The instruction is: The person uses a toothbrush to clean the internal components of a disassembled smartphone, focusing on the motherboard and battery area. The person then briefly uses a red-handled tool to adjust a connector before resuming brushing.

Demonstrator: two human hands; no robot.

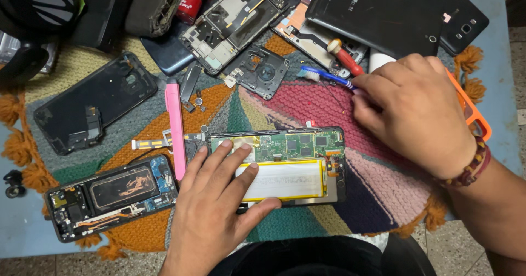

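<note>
A colourful knitted mat (pixel 350 103) covered the blue table (pixel 501 90). The left hand (pixel 211 210) lay open on an opened phone (pixel 296 164). The right hand (pixel 416 111) pinched a blue toothbrush (pixel 326 76).

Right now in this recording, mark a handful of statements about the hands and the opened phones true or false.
1. The left hand rests flat on the opened phone, fingers over its silver battery. True.
2. The right hand holds a pair of scissors. False: it is at the blue handle of a toothbrush.
3. A pink tool lies on the knitted mat, left of the opened phone. True.
4. The opened phone has its back cover fitted. False: its green circuit board and battery are exposed.
5. The right wrist wears a beaded bracelet. True.
</note>
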